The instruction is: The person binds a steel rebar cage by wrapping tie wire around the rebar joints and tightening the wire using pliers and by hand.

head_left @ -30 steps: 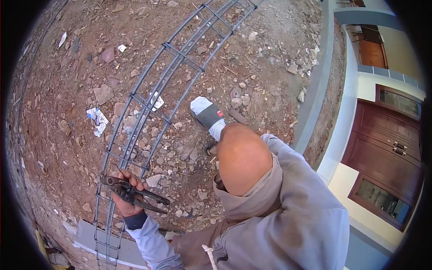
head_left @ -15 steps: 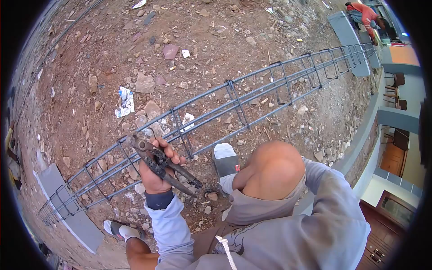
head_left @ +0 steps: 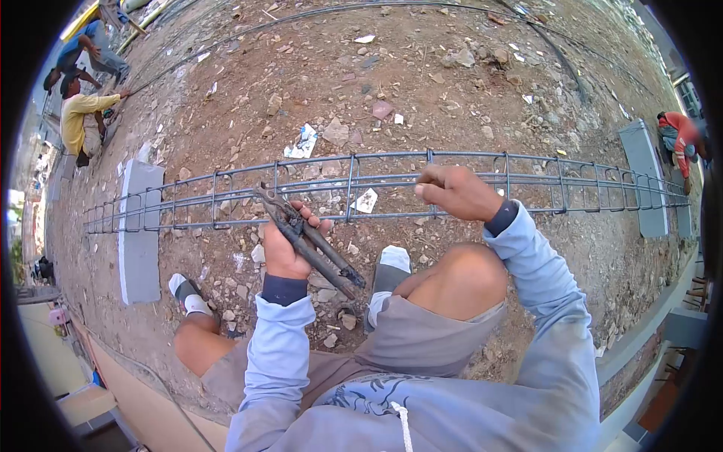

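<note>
My left hand (head_left: 282,252) is wrapped round dark, worn pincers (head_left: 289,220). Their jaws point up and left, close to the lower bars of the cage, and the handles slant down to the right. My right hand (head_left: 461,193) is over the middle of the long rebar cage (head_left: 392,179), its fingers curled and thumb pressed in. Whatever those fingers hold, if anything, is hidden. Thin square stirrups cross the cage's long bars at intervals.
Grey slabs lie under the cage at the left (head_left: 139,264) and right (head_left: 642,177). Stones and paper scraps (head_left: 302,142) litter the dirt. A person in red (head_left: 681,135) crouches at the right end; a person in yellow (head_left: 81,113) and another in blue are at upper left.
The view has swung left, bringing people at the left into sight. My right hand has come up over the cage. The left still grips the pincers.
</note>
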The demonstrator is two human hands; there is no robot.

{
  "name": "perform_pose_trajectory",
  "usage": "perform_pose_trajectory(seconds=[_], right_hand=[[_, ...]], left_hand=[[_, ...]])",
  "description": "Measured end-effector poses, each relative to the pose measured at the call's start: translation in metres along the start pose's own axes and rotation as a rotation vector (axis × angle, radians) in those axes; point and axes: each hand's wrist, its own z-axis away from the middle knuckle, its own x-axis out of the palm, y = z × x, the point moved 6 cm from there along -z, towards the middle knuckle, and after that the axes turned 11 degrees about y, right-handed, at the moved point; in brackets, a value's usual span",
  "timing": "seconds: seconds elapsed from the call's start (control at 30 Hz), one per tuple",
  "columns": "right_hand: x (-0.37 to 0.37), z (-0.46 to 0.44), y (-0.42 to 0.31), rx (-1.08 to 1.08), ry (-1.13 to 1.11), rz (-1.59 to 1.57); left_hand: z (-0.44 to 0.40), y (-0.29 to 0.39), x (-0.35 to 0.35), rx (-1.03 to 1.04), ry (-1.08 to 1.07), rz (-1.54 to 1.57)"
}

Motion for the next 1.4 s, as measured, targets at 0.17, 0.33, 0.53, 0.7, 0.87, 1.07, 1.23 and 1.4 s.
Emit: perform_pose_trajectory(seconds=[0.17,0.33,0.53,0.7,0.87,1.07,1.23,1.4], right_hand=[[0.049,0.004,-0.067,-0.254,-0.327,-0.181],[0.04,0.002,-0.09,-0.278,-0.035,-0.458],[0.027,0.003,-0.044,0.285,0.098,-0.336],[-0.011,-0.024,0.039,0.302,0.446,0.455],[0.0,-0.015,0.071,0.536,0.618,0.785],[0.03,-0.007,0.058,0.557,0.697,0.855],[0.125,-0.02,-0.059,-0.116,0.581,0.378],[0.24,-0.007,-0.061,0.165,0.545,-0.449]], left_hand=[[0.022,-0.011,0.048,0.191,0.01,-0.143],[0.038,-0.02,0.115,0.53,-0.174,-0.383],[0.031,-0.025,0.069,0.264,-0.148,-0.285],[0.006,-0.012,0.003,0.309,-0.041,-0.414],[-0.018,-0.008,-0.048,0.451,0.093,-0.606],[-0.027,-0.01,-0.056,0.395,0.039,-0.647],[-0.038,-0.011,-0.064,0.324,0.041,-0.56],[-0.043,0.0,-0.086,0.42,0.118,-0.718]])
